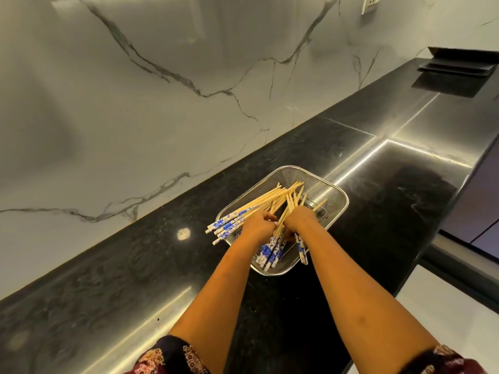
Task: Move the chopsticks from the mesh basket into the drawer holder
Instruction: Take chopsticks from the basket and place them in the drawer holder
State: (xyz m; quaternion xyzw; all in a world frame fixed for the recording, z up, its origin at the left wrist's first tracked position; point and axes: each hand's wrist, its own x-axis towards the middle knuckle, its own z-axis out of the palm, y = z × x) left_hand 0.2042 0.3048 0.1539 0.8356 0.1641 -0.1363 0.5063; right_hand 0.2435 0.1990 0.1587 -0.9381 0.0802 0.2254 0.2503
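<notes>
A rounded metal mesh basket (334, 194) sits on the black counter (140, 260). Several bamboo chopsticks (259, 205) with blue-and-white patterned ends lie in it, fanned out, some sticking over its left rim. My left hand (258, 221) grips a bundle of them that points up and to the right. My right hand (298, 218) is curled round another bundle whose patterned ends hang toward the basket's near rim. The two hands are close together over the basket's middle. No drawer or holder is in view.
A marble wall (135, 103) runs along the far side of the counter. A dark flat appliance (456, 67) sits at the far right end. The counter's front edge drops off at the right, with cabinet fronts (478, 211) and pale floor beyond.
</notes>
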